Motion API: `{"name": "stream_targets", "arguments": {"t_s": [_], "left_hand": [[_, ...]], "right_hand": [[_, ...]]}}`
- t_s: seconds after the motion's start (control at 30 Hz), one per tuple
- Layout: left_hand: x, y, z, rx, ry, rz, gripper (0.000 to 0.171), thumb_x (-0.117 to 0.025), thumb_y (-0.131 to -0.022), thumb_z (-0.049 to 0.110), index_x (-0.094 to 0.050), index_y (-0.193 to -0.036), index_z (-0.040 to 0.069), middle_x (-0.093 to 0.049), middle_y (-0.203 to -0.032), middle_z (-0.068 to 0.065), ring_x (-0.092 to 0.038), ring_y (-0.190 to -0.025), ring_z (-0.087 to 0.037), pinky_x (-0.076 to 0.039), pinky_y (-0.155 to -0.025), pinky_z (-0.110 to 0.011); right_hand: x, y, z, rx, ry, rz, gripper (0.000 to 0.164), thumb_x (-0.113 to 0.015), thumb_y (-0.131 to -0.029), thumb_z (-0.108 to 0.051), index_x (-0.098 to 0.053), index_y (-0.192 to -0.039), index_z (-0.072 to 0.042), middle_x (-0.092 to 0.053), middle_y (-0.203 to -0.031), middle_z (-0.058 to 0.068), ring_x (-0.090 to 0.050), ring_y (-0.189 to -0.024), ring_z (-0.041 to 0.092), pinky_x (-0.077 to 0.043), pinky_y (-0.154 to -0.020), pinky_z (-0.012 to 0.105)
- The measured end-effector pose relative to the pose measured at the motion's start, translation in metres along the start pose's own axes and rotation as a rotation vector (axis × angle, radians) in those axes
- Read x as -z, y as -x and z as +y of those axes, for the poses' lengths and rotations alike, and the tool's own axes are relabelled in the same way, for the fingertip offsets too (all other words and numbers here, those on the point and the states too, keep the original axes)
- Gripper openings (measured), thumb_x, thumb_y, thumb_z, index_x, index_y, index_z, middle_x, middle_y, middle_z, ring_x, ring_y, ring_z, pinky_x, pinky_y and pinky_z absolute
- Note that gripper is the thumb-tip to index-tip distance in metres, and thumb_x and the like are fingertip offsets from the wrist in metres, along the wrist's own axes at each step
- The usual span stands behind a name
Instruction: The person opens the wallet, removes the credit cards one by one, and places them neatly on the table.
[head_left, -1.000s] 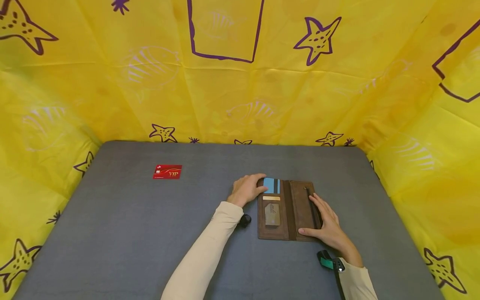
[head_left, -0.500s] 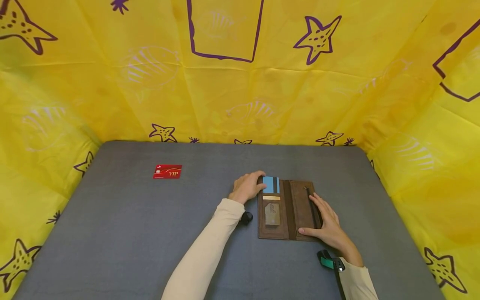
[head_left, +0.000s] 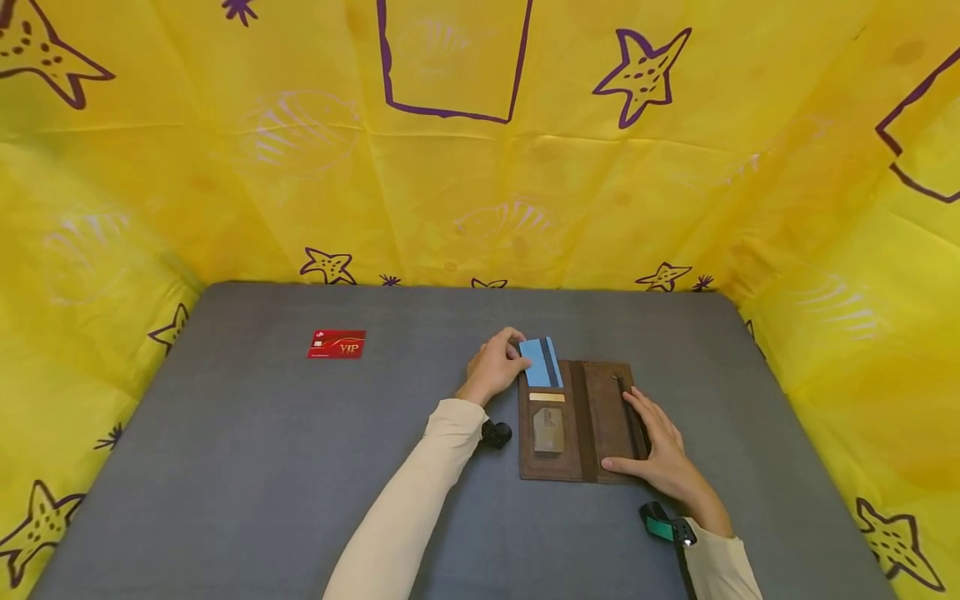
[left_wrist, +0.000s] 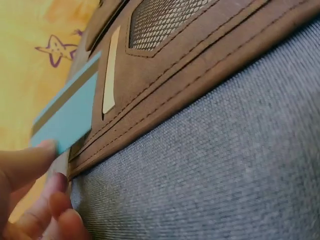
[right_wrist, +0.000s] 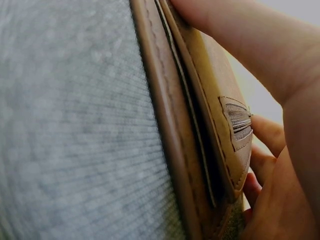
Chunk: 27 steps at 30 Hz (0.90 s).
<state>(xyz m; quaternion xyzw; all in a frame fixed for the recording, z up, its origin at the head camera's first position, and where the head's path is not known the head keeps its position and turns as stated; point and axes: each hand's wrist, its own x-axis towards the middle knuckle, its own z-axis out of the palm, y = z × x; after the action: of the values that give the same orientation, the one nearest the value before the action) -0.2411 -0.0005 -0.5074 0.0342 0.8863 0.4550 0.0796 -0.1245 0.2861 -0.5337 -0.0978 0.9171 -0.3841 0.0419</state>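
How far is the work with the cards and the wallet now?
Done: the brown wallet lies open on the grey table, with the right hand pressing it flat. In hand: the left hand pinches the blue card, partly out of its slot. Left: the red card lies untouched, apart.

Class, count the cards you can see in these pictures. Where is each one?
3: a red card lying alone on the table, a blue card pinched by the left hand at the wallet, and a tan card in its slot. Others may be hidden.
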Motion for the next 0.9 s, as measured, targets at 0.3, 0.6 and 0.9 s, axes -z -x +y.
{"name": "stream_targets", "arguments": {"t_s": [0.3,0.6,0.9], "left_hand": [[-0.001,-0.001,-0.012,-0.038,0.122,0.119,0.037,-0.068,-0.094,0.013,-0.056,-0.129,0.009,-0.065,-0.091,-0.010,-0.059,-0.073,-0.022,-0.047,-0.075,-0.037],[0.006,0.001,-0.022,-0.036,0.155,0.304,0.033,-0.075,-0.089,0.012,-0.060,-0.118,0.009,-0.065,-0.084,-0.009,-0.061,-0.072,-0.022,-0.048,-0.068,-0.035],[0.019,0.005,-0.037,-0.013,0.188,0.429,0.033,-0.077,-0.087,0.015,-0.059,-0.114,0.007,-0.070,-0.083,-0.011,-0.064,-0.073,-0.027,-0.049,-0.068,-0.035]], "right_hand": [[-0.001,0.000,0.001,-0.006,0.002,-0.007,0.105,-0.088,-0.070,-0.032,-0.029,-0.155,-0.015,-0.017,-0.164,0.017,-0.013,-0.146,0.052,-0.007,-0.104,0.075],[-0.001,-0.001,-0.001,-0.009,0.000,0.000,0.105,-0.089,-0.069,-0.033,-0.031,-0.155,-0.015,-0.018,-0.164,0.017,-0.012,-0.146,0.050,-0.008,-0.104,0.074],[0.001,-0.001,0.000,-0.012,0.002,-0.003,0.105,-0.088,-0.069,-0.032,-0.030,-0.155,-0.015,-0.017,-0.164,0.017,-0.012,-0.146,0.051,-0.007,-0.104,0.075]]}}
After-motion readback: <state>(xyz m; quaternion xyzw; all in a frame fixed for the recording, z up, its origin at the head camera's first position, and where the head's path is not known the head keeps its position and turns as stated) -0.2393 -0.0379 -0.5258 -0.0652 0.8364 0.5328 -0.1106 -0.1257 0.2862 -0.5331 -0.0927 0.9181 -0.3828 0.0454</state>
